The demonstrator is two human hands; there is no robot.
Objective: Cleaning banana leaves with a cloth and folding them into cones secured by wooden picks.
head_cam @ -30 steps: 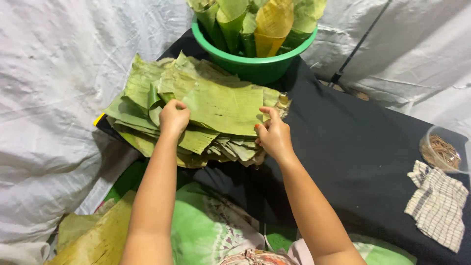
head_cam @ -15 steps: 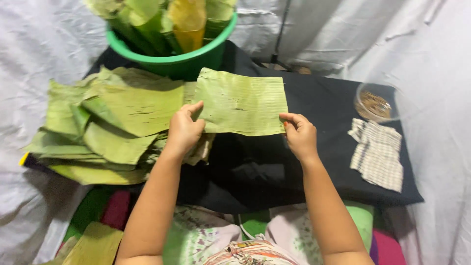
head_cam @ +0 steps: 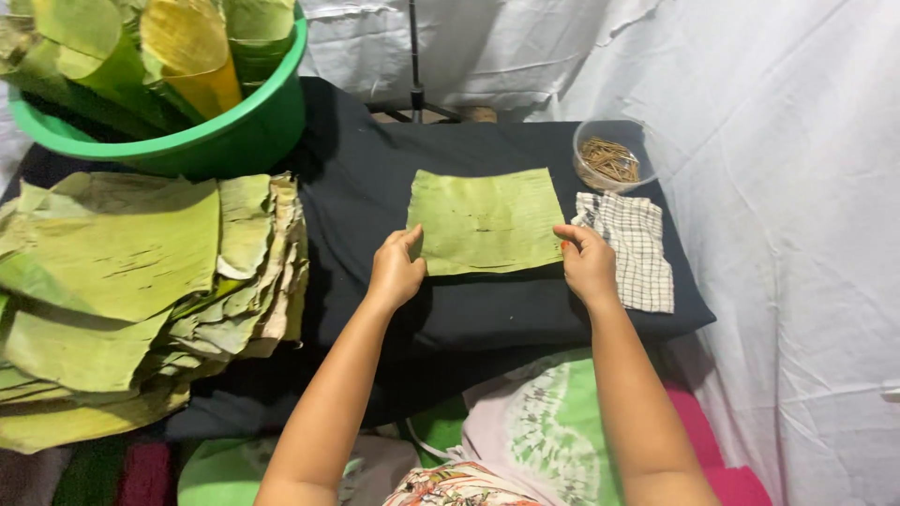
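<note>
- A single green leaf sheet (head_cam: 486,221), cut roughly square, lies flat on the black cloth (head_cam: 375,187) that covers the low table, a little right of the middle of the view.
- The left hand (head_cam: 396,270) sits at the sheet's 8 o'clock corner, fingers curled loosely and the fingertips pinching or pressing the edge there; I cannot tell which.
- The right hand (head_cam: 589,262) is at the 4 o'clock corner, thumb and forefinger closed on the leaf's edge, the rest of the hand resting on the cloth.
- Both forearms run up from 6 o'clock, set well apart, one on each side of the sheet.
- At 9 o'clock from the sheet, a thick stack of leaf pieces (head_cam: 141,290) is heaped up, edges ragged and fanned out, clear of the single sheet.
- At 11 o'clock, a green plastic tub (head_cam: 234,131) stands on the cloth just behind the stack, packed with rolled leaves (head_cam: 187,47), green and yellow, standing on end.
- At 3 o'clock, a checked cloth (head_cam: 637,251) lies just beside the sheet's right edge, and the right hand's wrist is near it.
- At 1 o'clock, a small clear bowl (head_cam: 614,155) holds thin brown sticks (head_cam: 609,159), touching the top of the checked cloth.
- White sheeting (head_cam: 769,141) hangs all around the back and right side.
- Green and pink patterned fabric (head_cam: 544,431) shows at 6 o'clock, between the arms.
</note>
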